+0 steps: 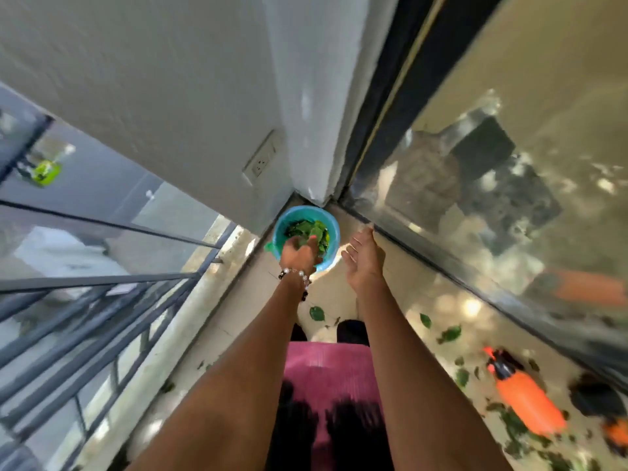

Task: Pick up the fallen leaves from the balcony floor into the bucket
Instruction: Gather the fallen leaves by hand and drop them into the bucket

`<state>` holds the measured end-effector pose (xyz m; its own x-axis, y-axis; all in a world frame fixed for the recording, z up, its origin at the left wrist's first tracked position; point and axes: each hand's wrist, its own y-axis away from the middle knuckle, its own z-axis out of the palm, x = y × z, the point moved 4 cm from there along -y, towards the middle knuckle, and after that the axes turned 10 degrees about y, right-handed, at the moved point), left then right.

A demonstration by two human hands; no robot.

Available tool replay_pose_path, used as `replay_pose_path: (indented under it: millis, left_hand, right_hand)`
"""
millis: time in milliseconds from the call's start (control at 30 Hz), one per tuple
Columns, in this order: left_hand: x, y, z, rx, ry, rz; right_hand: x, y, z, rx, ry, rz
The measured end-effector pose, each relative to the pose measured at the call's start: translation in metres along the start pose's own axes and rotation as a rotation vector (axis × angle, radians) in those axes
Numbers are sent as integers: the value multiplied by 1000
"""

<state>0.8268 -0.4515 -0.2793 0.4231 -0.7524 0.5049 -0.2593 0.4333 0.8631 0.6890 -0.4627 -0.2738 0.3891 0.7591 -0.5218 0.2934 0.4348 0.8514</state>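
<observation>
Below, head view, we list: bucket (331,229), turquoise, in the balcony corner against the wall, holding green leaves (311,230). Left hand (299,254) over its rim, fingers reaching down among those leaves; whether they grip any, we cannot tell. Right hand (363,258) beside the bucket, fingers relaxed, wide, holding nothing. Loose leaves (450,334) on the floor (384,300); orange sprayer (523,396) among them.

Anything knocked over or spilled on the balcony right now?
Yes: an orange spray bottle lies on its side on the floor by the glass door, with green leaves scattered around it. The turquoise bucket stands upright in the corner, the left hand over the leaves inside.
</observation>
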Motion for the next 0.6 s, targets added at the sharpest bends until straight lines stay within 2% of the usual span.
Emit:
replay_pose_path:
  millis: [133,433,500,600]
  left_hand:
    - [-3,50,26,-93,-279,86]
    - [-86,141,146,-537,-949,265]
    - [-118,145,183,-641,-1134,338]
    - [-153,191,232,-759,-1355,541]
  right_hand:
    - [-21,50,-48,69,1,-119]
    - [-11,103,-243,425,-84,-174]
    - [-3,109,-290,546,-27,-178]
    - [15,113,-358,675,99,-187]
